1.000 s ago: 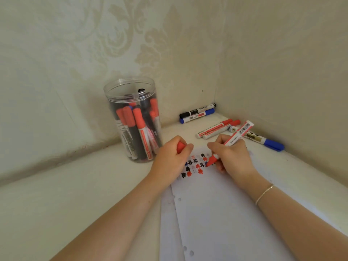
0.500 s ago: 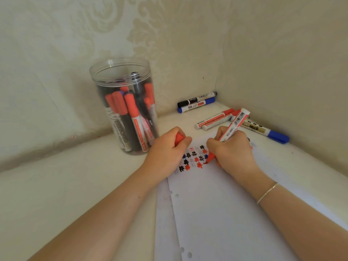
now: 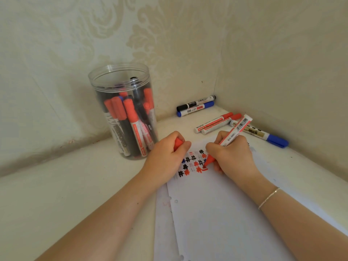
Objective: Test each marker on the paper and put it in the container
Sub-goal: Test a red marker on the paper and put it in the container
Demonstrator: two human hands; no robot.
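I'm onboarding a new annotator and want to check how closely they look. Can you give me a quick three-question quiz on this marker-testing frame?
1. True or false: the right hand presses the red marker tip onto the paper.
2. What does the left hand hold?
A. a blue marker
B. a red cap
C. the clear container
3. How many markers lie loose on the white surface beyond the paper?

Key
1. True.
2. B.
3. Five: a black one and a blue one at the back wall, two red ones, and one with a blue cap on the right.
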